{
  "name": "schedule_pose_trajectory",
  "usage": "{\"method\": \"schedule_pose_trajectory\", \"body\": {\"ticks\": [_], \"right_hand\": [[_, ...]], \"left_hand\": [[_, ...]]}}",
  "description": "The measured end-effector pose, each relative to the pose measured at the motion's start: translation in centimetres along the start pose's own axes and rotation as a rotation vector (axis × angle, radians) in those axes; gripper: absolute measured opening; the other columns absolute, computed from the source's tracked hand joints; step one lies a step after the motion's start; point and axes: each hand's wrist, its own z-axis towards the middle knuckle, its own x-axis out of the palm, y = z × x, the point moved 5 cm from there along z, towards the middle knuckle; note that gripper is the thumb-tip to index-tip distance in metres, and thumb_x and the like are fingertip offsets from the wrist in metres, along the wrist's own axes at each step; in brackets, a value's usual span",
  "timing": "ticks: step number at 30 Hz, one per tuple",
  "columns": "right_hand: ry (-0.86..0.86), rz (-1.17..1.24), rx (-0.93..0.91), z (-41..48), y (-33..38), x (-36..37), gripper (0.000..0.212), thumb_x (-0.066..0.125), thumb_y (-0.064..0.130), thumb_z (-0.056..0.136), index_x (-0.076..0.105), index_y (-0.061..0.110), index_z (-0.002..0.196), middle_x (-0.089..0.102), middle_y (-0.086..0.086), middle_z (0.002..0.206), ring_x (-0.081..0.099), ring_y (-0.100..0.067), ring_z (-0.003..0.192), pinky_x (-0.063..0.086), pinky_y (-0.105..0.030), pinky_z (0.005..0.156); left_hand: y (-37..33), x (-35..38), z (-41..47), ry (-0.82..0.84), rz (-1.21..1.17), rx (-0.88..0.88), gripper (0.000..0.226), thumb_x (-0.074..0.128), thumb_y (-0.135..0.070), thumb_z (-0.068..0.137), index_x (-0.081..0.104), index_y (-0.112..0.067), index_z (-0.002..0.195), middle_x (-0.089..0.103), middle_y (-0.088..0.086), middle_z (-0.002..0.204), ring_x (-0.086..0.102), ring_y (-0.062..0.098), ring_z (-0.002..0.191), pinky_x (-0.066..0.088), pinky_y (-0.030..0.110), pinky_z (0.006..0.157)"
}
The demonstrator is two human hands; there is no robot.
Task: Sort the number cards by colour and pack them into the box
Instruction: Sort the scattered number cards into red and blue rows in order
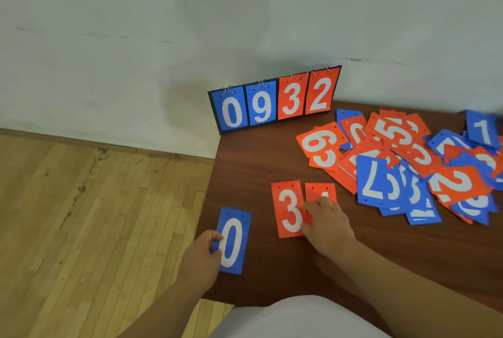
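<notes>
Left hand (202, 253) pinches the blue 0 card (232, 241) by its left edge near the table (258, 160) corner, right hand (326, 224) lies flat on a red card (321, 191); cards judged thin, light, stiff, slick, best lifted by an edge.

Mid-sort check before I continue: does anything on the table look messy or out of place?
Yes: the loose pile at the right of the table is a jumble, red and blue cards mixed, overlapping at all angles. The blue 0 card and red 3 card lie flat, apart from it.
</notes>
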Motion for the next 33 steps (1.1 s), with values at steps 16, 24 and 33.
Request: {"method": "schedule_pose_trajectory", "body": {"ticks": [16, 24, 33], "right_hand": [[-0.011, 0.022, 0.012, -3.4, -2.8, 0.7, 0.057, 0.063, 0.045, 0.091, 0.044, 0.034, 0.145, 0.039, 0.002, 0.154, 0.039, -0.022, 0.140, 0.043, -0.042, 0.109], [0.181, -0.170, -0.066, -4.8, -7.4, 1.7, 0.067, 0.045, 0.051, 0.099, 0.013, 0.036, 0.156, 0.009, 0.005, 0.167, 0.013, -0.029, 0.152, 0.026, -0.051, 0.119], [0.172, -0.136, -0.041, -6.1, -13.7, 0.6, 0.061, 0.044, 0.047, 0.100, 0.023, 0.034, 0.155, 0.018, 0.003, 0.164, 0.018, -0.028, 0.150, 0.027, -0.050, 0.118]], "left_hand": [[-1.5, 1.4, -3.9, -0.184, 0.487, 0.139, 0.046, 0.059, -0.038, 0.095, 0.048, -0.034, 0.139, 0.038, 0.002, 0.148, 0.041, 0.023, 0.130, 0.042, 0.038, 0.101], [-11.1, 8.7, -2.8, 0.177, 0.715, 0.407, 0.071, 0.036, -0.062, 0.099, 0.004, -0.038, 0.158, 0.003, -0.001, 0.168, 0.002, 0.036, 0.152, 0.010, 0.058, 0.120], [-14.5, 14.4, -3.8, 0.330, 0.859, 0.535, 0.070, 0.032, -0.065, 0.097, 0.003, -0.042, 0.156, -0.005, -0.007, 0.169, -0.007, 0.034, 0.153, 0.001, 0.057, 0.122]]}}
